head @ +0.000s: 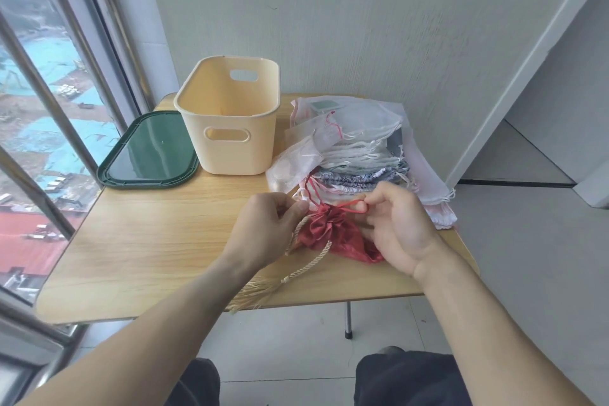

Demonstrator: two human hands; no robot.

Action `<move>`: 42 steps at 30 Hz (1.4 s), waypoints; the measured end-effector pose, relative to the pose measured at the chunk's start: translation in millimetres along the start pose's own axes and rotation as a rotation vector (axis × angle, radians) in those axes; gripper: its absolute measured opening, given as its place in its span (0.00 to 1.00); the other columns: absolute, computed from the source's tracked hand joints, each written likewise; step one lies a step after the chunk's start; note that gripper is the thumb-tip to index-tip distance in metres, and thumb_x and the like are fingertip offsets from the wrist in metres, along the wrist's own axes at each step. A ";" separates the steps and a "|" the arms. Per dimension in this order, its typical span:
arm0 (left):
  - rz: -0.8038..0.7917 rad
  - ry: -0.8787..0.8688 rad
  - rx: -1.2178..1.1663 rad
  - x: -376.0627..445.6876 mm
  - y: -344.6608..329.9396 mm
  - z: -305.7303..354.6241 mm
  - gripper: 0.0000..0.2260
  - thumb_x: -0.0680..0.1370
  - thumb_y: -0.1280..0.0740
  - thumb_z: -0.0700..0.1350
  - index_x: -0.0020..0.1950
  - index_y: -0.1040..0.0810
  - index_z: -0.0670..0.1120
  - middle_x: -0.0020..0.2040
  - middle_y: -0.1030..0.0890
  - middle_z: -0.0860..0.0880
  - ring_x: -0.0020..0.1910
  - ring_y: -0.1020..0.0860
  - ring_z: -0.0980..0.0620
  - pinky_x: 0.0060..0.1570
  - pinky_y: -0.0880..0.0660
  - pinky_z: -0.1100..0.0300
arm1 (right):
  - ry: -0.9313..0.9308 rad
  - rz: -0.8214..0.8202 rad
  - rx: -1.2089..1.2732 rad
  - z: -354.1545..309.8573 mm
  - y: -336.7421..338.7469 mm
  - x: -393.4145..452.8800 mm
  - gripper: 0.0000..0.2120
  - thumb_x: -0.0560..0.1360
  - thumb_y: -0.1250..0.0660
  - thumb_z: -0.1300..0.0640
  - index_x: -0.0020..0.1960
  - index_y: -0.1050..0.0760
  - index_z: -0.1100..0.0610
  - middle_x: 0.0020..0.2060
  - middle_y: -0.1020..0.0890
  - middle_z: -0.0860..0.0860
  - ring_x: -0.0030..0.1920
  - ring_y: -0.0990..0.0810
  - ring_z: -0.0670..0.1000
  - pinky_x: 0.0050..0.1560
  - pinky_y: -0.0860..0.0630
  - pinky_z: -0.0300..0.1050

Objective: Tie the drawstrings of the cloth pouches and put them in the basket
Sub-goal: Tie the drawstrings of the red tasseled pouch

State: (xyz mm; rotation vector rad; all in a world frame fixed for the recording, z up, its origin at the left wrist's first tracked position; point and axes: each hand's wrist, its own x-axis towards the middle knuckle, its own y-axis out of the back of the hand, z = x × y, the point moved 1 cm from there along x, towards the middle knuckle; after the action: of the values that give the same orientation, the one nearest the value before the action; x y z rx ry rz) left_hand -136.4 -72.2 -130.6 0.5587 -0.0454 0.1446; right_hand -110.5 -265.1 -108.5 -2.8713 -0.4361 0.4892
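Head view: the red pouch [333, 234] lies near the table's [148, 241] front edge between your hands; left hand [267, 227] and right hand [395, 224] each pinch its red drawstring [346, 206].

Beyond your grip, a pale wall [362, 26]; left of it, a window [43, 109] over rooftops. A wooden table [148, 241] stands on what looks like tiled floor [296, 346].

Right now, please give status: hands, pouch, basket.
Left hand and right hand each pinch the red drawstring. Red pouch on table, mouth gathered. Basket behind, path open.
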 end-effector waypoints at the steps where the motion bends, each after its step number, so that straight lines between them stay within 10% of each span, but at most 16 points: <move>1: 0.000 0.002 0.000 0.2 0.4 0.1 0.15 0.80 0.32 0.52 0.38 0.19 0.44 0.24 0.27 0.55 0.21 0.32 0.60 0.23 0.38 0.69 | -0.003 0.002 0.047 -0.4 -0.3 0.0 0.05 0.71 0.40 0.55 0.39 0.30 0.57 0.28 0.27 0.46 0.33 0.25 0.49 0.43 0.31 0.47; 6: 0.019 -0.002 0.006 -2.2 -4.2 3.9 0.17 0.80 0.32 0.52 0.36 0.22 0.44 0.22 0.29 0.55 0.21 0.34 0.59 0.26 0.36 0.64 | 0.040 0.042 0.052 7.5 -3.9 2.4 0.09 0.72 0.26 0.58 0.46 0.19 0.64 0.36 0.19 0.57 0.38 0.21 0.53 0.48 0.23 0.48; 12: -0.217 -0.105 -0.150 -16.2 -2.9 21.1 0.16 0.74 0.28 0.59 0.40 0.18 0.45 0.23 0.31 0.58 0.24 0.36 0.60 0.27 0.38 0.68 | 0.175 0.140 -0.021 8.5 -4.0 2.0 0.17 0.64 0.22 0.50 0.32 0.31 0.54 0.30 0.23 0.53 0.33 0.25 0.51 0.39 0.25 0.44; 23: 0.088 -0.144 0.325 -7.0 -9.8 12.7 0.14 0.70 0.30 0.53 0.31 0.27 0.46 0.23 0.31 0.50 0.26 0.32 0.49 0.27 0.38 0.56 | 0.145 0.169 -0.070 4.6 6.0 0.0 0.19 0.73 0.25 0.62 0.32 0.33 0.52 0.27 0.27 0.49 0.32 0.28 0.47 0.33 0.34 0.38; 31: 0.137 -0.112 0.438 -0.1 -6.3 4.0 0.09 0.69 0.32 0.51 0.34 0.24 0.47 0.28 0.22 0.50 0.32 0.24 0.45 0.31 0.26 0.54 | 0.014 -0.149 -0.014 -5.9 1.1 -14.3 0.08 0.70 0.29 0.58 0.36 0.28 0.57 0.29 0.29 0.48 0.21 0.40 0.43 0.27 0.46 0.38; 38: 0.150 -0.080 0.460 5.7 0.3 -3.8 0.09 0.69 0.30 0.51 0.34 0.22 0.46 0.28 0.22 0.49 0.33 0.24 0.44 0.31 0.27 0.54 | 0.102 -0.256 -0.178 -8.1 6.8 -22.1 0.12 0.67 0.20 0.44 0.36 0.16 0.51 0.40 0.18 0.49 0.44 0.21 0.47 0.48 0.28 0.43; 42: 0.152 -0.067 0.443 7.1 2.7 0.5 0.09 0.69 0.29 0.52 0.36 0.21 0.47 0.28 0.23 0.49 0.32 0.24 0.45 0.32 0.27 0.54 | 0.173 -0.149 0.084 -18.5 4.4 -21.0 0.17 0.78 0.37 0.51 0.32 0.26 0.55 0.39 0.15 0.55 0.54 0.16 0.58 0.64 0.24 0.56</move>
State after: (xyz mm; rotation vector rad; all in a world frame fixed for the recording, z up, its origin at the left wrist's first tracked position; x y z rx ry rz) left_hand -129.8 -69.3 -128.1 1.0030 -0.1230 0.2870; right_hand -121.9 -278.5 -86.3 -2.7443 -0.5792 0.2267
